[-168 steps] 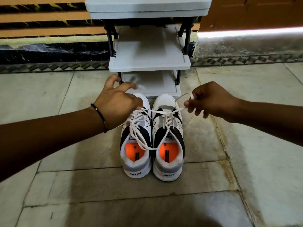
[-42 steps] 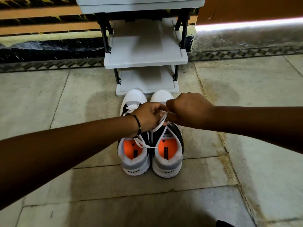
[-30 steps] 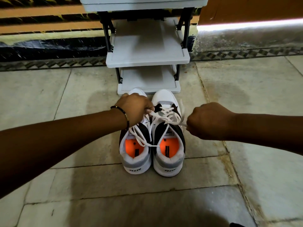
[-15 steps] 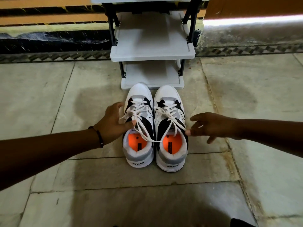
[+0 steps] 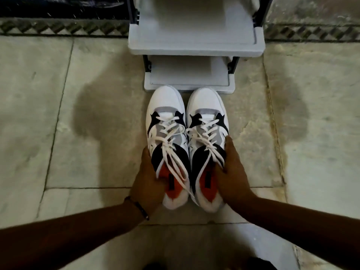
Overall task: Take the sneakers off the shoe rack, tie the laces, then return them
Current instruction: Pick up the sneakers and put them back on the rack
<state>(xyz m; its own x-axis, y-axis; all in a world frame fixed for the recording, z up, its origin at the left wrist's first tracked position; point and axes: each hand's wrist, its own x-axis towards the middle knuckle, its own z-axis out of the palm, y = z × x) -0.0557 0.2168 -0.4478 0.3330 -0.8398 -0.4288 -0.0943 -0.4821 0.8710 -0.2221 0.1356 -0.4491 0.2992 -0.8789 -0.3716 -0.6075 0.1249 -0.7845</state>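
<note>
Hands grip a pair of sneakers on a stone floor (image 5: 97,152), directly in front of a grey shoe rack (image 5: 194,45). The left hand (image 5: 149,184) wraps the outer side of the left sneaker (image 5: 165,117) at its collar, fingers curled into the opening over the orange insole. The right hand (image 5: 232,178) does the same on the right sneaker (image 5: 207,114), thumb lying along the shoe's outer flank and fingers clamped over the collar edge. Both shoes stand side by side, touching along their inner sides, toes pointing at the rack's bottom shelf (image 5: 187,75) and just short of its front lip. White laces (image 5: 171,137) cross each tongue in loose loops; one long end trails back over the left shoe's heel. Whether the knots are fully tied cannot be told. A dark bracelet (image 5: 139,208) circles the left wrist. Both rack shelves in view are bare. A patterned tile border (image 5: 64,29) runs along the base of the wall behind.
</note>
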